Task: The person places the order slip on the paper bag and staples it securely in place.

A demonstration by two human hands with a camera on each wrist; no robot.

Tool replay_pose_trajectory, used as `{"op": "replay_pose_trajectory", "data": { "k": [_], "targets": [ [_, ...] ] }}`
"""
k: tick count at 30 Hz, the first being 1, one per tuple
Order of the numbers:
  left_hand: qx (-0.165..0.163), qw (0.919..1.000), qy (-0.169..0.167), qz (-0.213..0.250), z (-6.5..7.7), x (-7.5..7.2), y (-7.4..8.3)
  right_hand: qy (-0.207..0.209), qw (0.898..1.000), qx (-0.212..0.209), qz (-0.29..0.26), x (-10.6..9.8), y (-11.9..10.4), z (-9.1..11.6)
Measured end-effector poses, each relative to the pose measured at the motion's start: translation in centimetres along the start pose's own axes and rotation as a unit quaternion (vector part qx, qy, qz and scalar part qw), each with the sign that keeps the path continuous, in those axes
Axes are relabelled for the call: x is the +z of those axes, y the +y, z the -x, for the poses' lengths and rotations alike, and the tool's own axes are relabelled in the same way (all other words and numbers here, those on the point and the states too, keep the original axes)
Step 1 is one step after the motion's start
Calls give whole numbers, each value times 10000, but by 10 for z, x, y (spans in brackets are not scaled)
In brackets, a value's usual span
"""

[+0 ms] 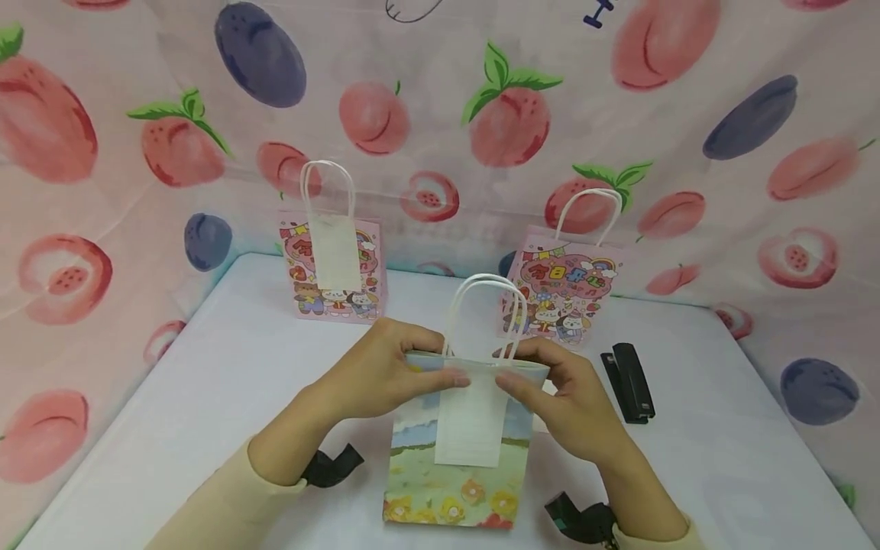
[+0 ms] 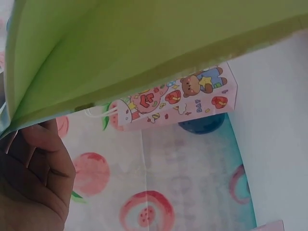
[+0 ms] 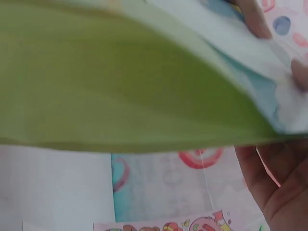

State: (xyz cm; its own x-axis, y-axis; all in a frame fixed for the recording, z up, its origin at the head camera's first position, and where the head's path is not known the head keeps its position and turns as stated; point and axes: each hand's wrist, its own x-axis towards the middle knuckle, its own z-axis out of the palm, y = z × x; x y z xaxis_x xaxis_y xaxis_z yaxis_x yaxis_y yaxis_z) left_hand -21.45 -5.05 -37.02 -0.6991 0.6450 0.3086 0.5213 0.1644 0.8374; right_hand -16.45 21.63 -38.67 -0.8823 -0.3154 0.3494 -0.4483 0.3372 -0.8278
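Head view: left hand (image 1: 386, 370) and right hand (image 1: 565, 399) pinch the flowered bag (image 1: 455, 483) near its top, 2 pink bags (image 1: 565, 284) behind.

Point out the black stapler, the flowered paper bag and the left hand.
Black stapler (image 1: 631, 380), head view: middle of its body.
Flowered paper bag (image 1: 462, 483), head view: lower part of its printed front.
Left hand (image 1: 378, 373), head view: near the base of the thumb.

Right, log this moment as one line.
left hand: grips flowered bag near top | right hand: grips same bag near top | two pink bags: standing behind | stapler: on table, right of flowered bag
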Motion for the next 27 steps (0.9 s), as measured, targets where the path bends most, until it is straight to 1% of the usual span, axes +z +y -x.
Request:
{"op": "replay_pose_trajectory", "data": {
  "k": [3,7,9,11,13,15,17,19,22,27],
  "targets": [
    [98,9999,-60,-20,-2,1,0,211,9996,-68,-183,2,-5,0],
    [-60,9999,-109,12,-4,1,-3,435,9985,-202,-257,2,-8,-3],
    [-189,9994,-230,186,-4,2,-6,560,9978,-233,-248,1,-8,-3],
    [-228,9986,-353,325,-4,3,-8,681,9970,-292,-205,1,-8,-1],
    [-139,9980,-475,390,-5,5,-12,753,9964,-336,-189,0,-8,0],
    [42,9979,-530,374,-6,6,-13,841,9953,-451,-169,-1,-6,-1],
    [241,9981,-493,288,-6,7,-13,897,9941,-589,-178,-1,-7,-1],
    [370,9982,-418,209,-7,7,-12,976,9924,-721,-183,-2,-7,-2],
    [325,9986,-358,232,-8,6,-10,1028,9916,-741,-273,-2,-8,-3],
    [162,9990,-305,289,-3,8,-10,1014,9935,-439,-270,1,-6,0]
  ]
}}
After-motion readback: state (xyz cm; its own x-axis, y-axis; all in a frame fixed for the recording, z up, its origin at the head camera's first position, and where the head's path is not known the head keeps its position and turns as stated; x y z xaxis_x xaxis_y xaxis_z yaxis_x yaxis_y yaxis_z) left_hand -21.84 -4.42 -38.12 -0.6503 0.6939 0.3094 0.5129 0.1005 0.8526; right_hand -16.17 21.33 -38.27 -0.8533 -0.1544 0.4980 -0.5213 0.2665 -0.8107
